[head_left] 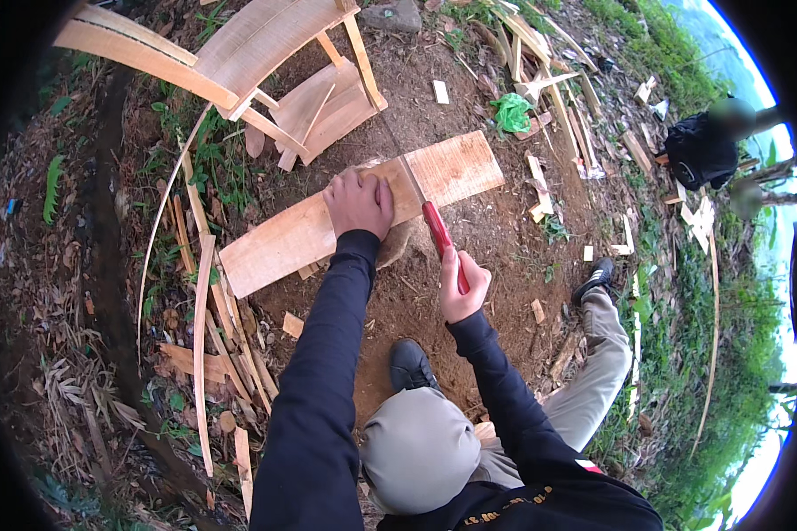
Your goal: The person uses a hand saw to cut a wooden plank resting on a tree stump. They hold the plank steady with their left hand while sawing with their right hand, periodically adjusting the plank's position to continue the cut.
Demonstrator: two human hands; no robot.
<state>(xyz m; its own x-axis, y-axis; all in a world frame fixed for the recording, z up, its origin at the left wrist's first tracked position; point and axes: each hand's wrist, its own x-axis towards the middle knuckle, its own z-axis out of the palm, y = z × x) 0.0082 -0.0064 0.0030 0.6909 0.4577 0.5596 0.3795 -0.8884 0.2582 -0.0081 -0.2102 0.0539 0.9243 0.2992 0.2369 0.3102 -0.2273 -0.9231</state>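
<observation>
On the near side of the board (279, 243): bent knee (421, 451) and dark shoe (412, 365), both below the saw's line. If the blade slips off the wood, it could swing toward that leg.

Just off the board's near edge: right hand (465, 283), fingers closed around the red handle of the saw (435, 227). Blade crosses the board; depth of cut cannot be told. Likely fault: a twisted wrist binding or bending the thin blade.

On the board, left of the blade: left hand (359, 203), fingers bent, pressing from above; cannot tell whether the fingertips hook the far edge. It sits near the blade, so a jumping stroke could reach the knuckles.

Under the board's middle: wooden block (400, 246), the support. Both board ends overhang it. Uneven pressure might rock the board; an unsupported right end may sag, tearing fibres.

Beyond the board: wooden chair (363, 62) at far left, near enough that a long stroke might let the blade tip catch it; green bag (512, 113) at far right, apart.
</observation>
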